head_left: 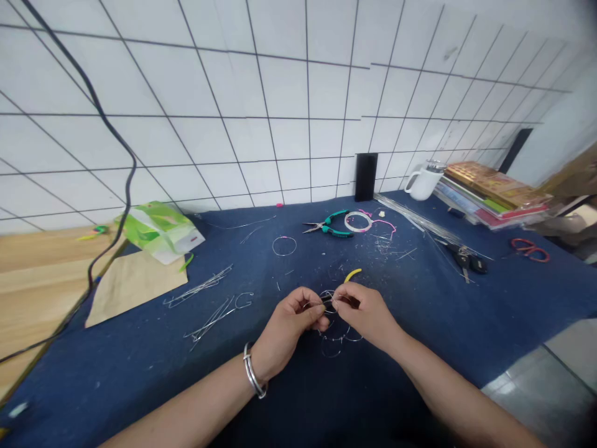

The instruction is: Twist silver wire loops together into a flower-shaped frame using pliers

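Observation:
A thin silver wire piece [342, 339] made of several joined loops hangs between my hands, above the front of the blue cloth. My left hand [293, 317], with silver bangles on its wrist, pinches the wire between thumb and fingers. Close beside it on the right, my right hand [368, 308] pinches the same wire piece with its fingertips. A curved yellow handle [353, 274] shows just beyond my right hand; the rest of that tool is hidden. Further back lie a single wire ring [284, 246] and green-handled needle-nose pliers [330, 224].
Bent wire pieces [217, 317] lie at left, near a green-white packet [158, 227] and brown paper [135, 283]. A white tape roll [358, 213], straight wires [420, 224], black-handled cutters [464, 258], red scissors [530, 249], a mug [423, 182] and books [497, 193] stand right. A cable [128, 186] hangs left.

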`<state>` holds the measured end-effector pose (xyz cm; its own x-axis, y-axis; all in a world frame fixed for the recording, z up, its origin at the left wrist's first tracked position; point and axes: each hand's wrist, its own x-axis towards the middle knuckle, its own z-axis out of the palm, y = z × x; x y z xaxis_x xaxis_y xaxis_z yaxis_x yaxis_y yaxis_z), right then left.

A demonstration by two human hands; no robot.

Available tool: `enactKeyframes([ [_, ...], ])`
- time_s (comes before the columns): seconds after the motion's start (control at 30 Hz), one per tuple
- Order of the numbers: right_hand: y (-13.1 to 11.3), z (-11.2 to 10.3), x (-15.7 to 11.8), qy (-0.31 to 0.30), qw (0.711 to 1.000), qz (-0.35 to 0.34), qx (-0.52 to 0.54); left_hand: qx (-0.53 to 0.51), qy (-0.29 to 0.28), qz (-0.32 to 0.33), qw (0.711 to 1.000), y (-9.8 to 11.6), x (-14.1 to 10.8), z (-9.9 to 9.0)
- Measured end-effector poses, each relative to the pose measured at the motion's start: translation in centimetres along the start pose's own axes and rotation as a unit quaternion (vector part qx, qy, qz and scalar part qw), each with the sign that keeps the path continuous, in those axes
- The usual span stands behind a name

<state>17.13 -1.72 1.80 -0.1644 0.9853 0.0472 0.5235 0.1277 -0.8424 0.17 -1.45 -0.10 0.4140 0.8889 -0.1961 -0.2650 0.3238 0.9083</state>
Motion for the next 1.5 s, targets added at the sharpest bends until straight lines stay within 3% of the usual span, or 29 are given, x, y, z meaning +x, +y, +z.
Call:
enactKeyframes([
  [0.23, 0.1, 0.1, 0.0, -0.021, 0.999, -0.021, 0.027, -0.004, -0.017, 0.004, 1.0, 0.0, 0.0, 0.0],
  [0.43, 0.0, 0.0, -0.1, 0.0, 0.999, 0.02, 0.036, -0.002, -0.02, -0.006, 1.0, 0.0, 0.1, 0.0],
  [0.73, 0.1, -0.3, -0.2, 0.014, 1.0, -0.002, 0.002, 0.008, -0.016, -0.017, 1.0, -0.3, 0.2, -0.2],
  [0.8, -0.1, -0.6, -0.3, 0.03, 0.999, -0.012, 0.0, 0.003, -0.004, -0.014, 1.0, -0.3, 0.2, -0.2],
  [0.93, -0.9, -0.7, -1.1, 0.125, 0.987, -0.087, -0.043, -0.012, 0.042, -0.002, 0.999, -0.3, 0.2, 0.0],
  [1.03, -1.4, -0.3, -1.7, 0.142, 0.975, -0.13, -0.111, -0.006, 0.063, 0.007, 0.998, -0.2, 0.2, 0.1],
  [1.3, -1.2, 1.3, -1.0, 0.118, 0.951, -0.081, -0.273, 0.015, 0.062, 0.027, 0.998, -0.5, 0.1, 0.2],
  [1.5, -1.6, 1.7, -0.8, 0.104, 0.963, -0.066, -0.238, 0.011, 0.058, 0.038, 0.998, -0.7, 0.1, 0.3],
])
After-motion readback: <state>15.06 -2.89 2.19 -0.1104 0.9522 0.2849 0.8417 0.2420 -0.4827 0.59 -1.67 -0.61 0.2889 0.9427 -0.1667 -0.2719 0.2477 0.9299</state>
